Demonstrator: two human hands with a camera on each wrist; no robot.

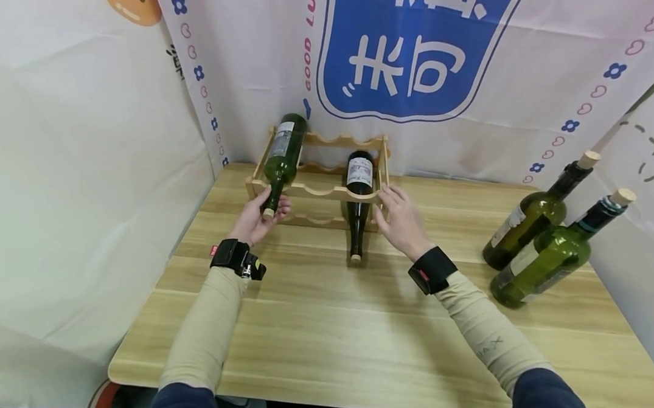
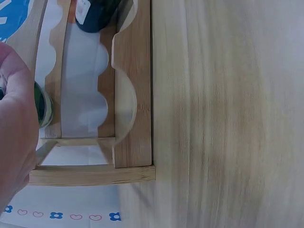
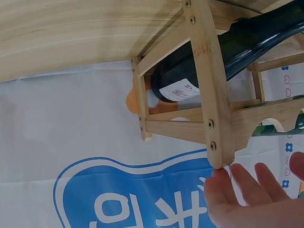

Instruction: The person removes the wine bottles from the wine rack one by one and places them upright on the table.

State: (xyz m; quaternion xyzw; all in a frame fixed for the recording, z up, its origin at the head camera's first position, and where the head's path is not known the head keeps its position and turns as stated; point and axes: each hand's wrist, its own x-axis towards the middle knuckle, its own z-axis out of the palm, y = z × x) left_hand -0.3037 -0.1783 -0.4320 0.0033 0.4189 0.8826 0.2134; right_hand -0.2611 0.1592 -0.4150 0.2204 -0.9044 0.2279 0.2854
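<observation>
Left hand: (image 1: 255, 223) fingers and thumb around the green bottle's neck, well apart from the other hand.
Green bottle: (image 1: 282, 161) at the rack's left end, neck toward the person; whether the rack bears its weight, I cannot tell.
Rack: (image 1: 321, 193) on the table (image 1: 310, 326).
Dark bottle: (image 1: 360, 172) lying in the lower tier, right side.
Right hand: (image 1: 401, 222) fingertips touching the rack's right front corner, gripping no bottle.
Two corked bottles: (image 1: 548, 255) upright, far right.
</observation>
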